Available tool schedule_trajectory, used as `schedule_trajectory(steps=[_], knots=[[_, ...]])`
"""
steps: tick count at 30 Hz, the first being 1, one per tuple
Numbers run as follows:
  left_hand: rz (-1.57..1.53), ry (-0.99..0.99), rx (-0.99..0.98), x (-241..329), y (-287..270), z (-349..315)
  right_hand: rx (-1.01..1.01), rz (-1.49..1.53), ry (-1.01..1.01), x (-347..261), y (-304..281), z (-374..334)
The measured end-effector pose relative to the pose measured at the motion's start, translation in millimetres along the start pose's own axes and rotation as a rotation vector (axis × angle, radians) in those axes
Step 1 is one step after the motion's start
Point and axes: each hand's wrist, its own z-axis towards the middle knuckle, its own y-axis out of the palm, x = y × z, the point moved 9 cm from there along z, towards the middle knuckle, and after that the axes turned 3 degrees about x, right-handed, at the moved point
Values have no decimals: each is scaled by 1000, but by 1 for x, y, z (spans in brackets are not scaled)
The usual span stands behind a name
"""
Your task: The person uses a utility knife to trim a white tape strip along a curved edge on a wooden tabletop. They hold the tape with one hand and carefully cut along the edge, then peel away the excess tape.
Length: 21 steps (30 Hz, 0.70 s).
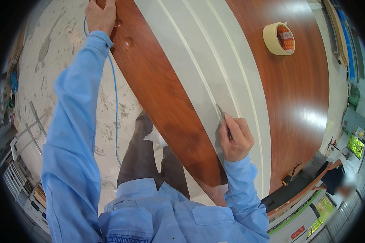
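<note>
small green screen point(356, 146) at right edge, red sign point(297, 232) on white-green cabinet below

A long reddish-brown wooden panel point(166, 101) carries a grey band point(215, 60) down its middle; right of that band lies a roll of tape point(278, 38).

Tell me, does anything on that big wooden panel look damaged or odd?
Two small dents or droplets mark the glossy wood near the left hand. Otherwise nothing stands out; the tape roll lies flat, and the right hand holds a small tool.
</note>
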Motion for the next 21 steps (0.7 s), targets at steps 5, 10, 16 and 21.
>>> schedule_trajectory(steps=[5, 10, 16, 21], knots=[[24, 9, -6, -4, 2, 5, 0, -26, -13, 3, -7, -11], [46, 32, -2, -10, 5, 10, -5, -20, -3, 7, -15, -22], [98, 39, -6, -14, 8, 15, -19, -27, -5, 12, -21, -30], [61, 35, 24, 3, 2, 8, -29, -5, 16, 15, -26, -37]])
